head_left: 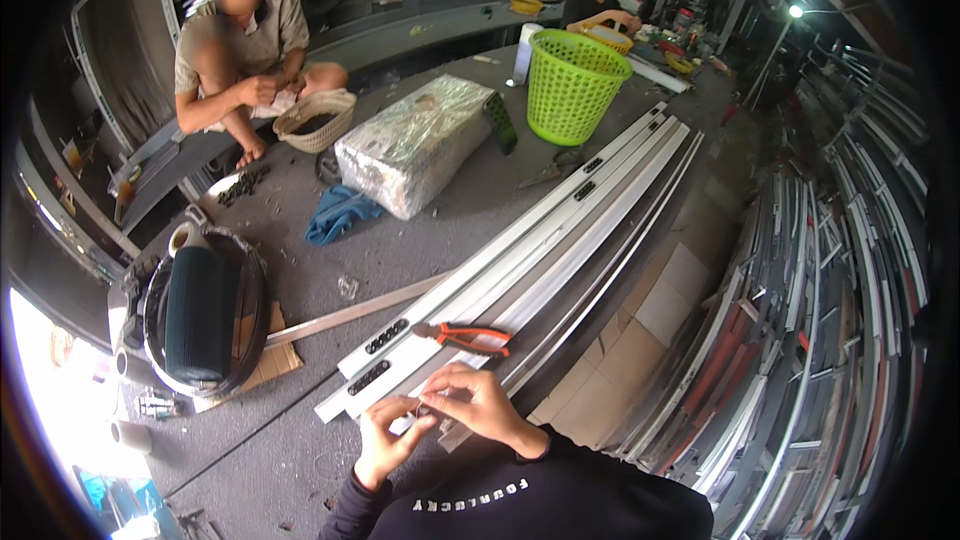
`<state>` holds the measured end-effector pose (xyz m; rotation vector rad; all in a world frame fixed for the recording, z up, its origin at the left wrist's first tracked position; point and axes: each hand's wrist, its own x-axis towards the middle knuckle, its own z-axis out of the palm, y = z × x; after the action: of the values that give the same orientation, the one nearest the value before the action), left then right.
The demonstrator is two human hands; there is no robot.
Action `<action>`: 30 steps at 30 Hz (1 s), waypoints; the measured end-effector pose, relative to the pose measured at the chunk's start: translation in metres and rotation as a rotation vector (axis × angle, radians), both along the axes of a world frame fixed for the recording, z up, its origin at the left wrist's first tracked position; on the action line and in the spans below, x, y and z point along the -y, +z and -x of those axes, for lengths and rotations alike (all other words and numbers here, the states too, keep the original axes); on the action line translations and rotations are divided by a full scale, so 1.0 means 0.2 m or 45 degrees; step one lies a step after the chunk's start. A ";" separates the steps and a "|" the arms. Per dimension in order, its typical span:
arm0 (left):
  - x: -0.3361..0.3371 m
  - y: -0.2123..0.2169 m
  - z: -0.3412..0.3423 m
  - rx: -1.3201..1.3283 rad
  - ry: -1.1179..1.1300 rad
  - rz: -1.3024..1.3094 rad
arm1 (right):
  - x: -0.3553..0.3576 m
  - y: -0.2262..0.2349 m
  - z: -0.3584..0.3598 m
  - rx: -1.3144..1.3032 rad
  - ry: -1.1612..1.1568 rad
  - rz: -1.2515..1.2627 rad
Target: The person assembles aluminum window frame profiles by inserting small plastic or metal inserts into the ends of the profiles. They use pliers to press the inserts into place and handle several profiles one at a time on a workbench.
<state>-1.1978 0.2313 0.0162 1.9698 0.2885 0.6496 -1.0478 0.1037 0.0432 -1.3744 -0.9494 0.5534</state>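
My left hand [388,437] and my right hand [483,405] meet close to my body, both with fingers pinched. Between the fingertips is a small dark piece, too small to name. Just beyond them lie long white metal profiles [500,265], stretching away to the far right. Black slotted fittings [369,377] sit in the profiles at their near ends, with more at the far ends. Pliers with orange and black handles [465,338] rest across the profiles, right beyond my right hand.
A green plastic basket [570,90] stands beyond a wrapped block [415,145] and a blue cloth [342,215]. At left lies a dark cylinder [203,310] inside a round frame. One person sits at far left by a woven basket [316,120], another far back. Metal bars [780,300] fill the right.
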 end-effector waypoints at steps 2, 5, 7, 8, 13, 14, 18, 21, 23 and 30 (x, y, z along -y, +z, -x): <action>0.02 0.00 0.00 -0.054 -0.013 0.320 | 0.00 -0.02 0.00 -0.089 0.037 0.032; 0.06 -0.01 -0.02 -0.123 0.149 0.313 | -0.01 -0.05 -0.01 -0.165 0.137 0.054; 0.09 -0.01 -0.04 0.095 0.291 0.114 | -0.03 -0.07 0.00 -0.376 0.199 0.082; 0.07 -0.02 -0.04 0.240 0.234 -0.062 | -0.03 -0.08 0.00 -0.315 0.204 0.082; 0.04 -0.05 0.00 0.381 0.355 -0.570 | -0.03 -0.12 0.00 -0.789 0.431 0.183; 0.03 -0.06 0.02 0.324 0.380 -0.597 | -0.03 -0.12 0.02 -0.869 0.415 0.321; 0.01 -0.06 0.03 0.253 0.303 -0.567 | -0.03 -0.11 0.06 -1.023 0.461 0.220; 0.01 -0.03 0.03 0.243 0.261 -0.596 | -0.02 -0.10 0.06 -1.004 0.397 0.368; -0.01 -0.01 0.02 0.230 0.223 -0.656 | -0.01 -0.10 0.05 -0.916 0.389 0.421; -0.02 0.04 -0.01 0.097 0.098 -0.412 | -0.03 -0.13 0.05 -0.659 0.249 0.201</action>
<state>-1.1959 0.2344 0.0233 2.2430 0.2237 0.8626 -1.0571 0.1098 0.0167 -1.1938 -0.6258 1.0917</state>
